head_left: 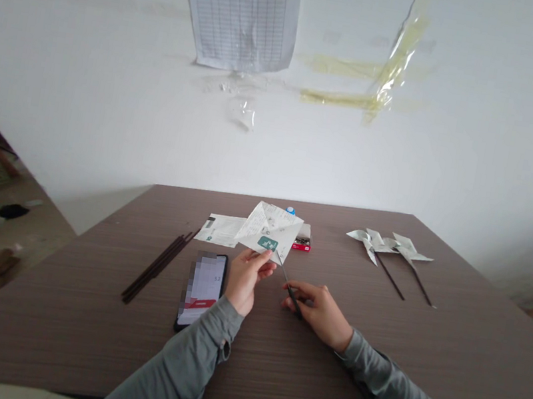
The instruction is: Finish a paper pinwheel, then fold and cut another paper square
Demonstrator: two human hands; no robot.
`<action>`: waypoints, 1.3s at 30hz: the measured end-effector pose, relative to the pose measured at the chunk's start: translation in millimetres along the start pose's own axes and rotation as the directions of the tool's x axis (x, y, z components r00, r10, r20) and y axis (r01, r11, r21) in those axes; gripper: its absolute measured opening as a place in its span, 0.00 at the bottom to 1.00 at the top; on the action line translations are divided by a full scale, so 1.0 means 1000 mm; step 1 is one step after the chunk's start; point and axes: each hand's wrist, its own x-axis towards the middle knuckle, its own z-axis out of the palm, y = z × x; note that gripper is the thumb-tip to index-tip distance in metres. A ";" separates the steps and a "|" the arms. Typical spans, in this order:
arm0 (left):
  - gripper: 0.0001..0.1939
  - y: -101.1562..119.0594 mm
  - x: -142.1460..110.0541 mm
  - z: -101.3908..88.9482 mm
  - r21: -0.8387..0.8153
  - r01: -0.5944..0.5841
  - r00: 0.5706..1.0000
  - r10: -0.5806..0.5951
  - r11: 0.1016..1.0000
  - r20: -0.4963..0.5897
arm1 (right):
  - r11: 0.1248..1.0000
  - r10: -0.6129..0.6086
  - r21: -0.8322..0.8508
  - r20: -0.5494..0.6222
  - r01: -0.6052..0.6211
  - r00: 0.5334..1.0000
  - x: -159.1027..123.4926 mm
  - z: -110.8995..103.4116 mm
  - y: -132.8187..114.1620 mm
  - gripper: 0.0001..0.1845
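My left hand (248,276) pinches the lower edge of a square of printed paper (282,229) between thumb and fingers, holding it up above the table. The sheet has crease lines and a small green printed patch. My right hand (317,310) is closed around the dark handle of what look like scissors (289,285). Their thin metal blades point up and left and meet the paper's lower corner. How far the blades are apart I cannot make out. Below my left forearm's left side lies a phone (201,290) with its screen lit.
Dark thin sticks (159,268) lie in a bundle on the brown table (318,383). Another printed sheet (221,229) lies flat behind the phone. A small red-and-white box (301,245) with small metal pieces and a blue cap (290,210) are behind the paper. Two paper pinwheels (383,244) on sticks lie right.
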 end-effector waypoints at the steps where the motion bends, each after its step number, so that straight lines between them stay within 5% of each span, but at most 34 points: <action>1: 0.19 0.000 0.000 0.000 0.005 0.002 1.000 -0.002 1.000 -0.004 | 1.000 -0.002 -0.005 0.001 0.002 1.000 0.000 0.000 0.001 0.27; 14: 0.21 -0.003 0.003 -0.003 0.045 -0.029 1.000 0.029 0.999 0.008 | 1.000 -0.011 0.016 0.012 0.011 1.000 0.003 0.003 0.016 0.31; 39: 0.15 0.000 -0.001 0.002 0.118 -0.027 1.000 0.027 0.993 0.000 | 0.993 0.019 0.117 0.012 -0.021 1.000 -0.001 0.003 -0.004 0.34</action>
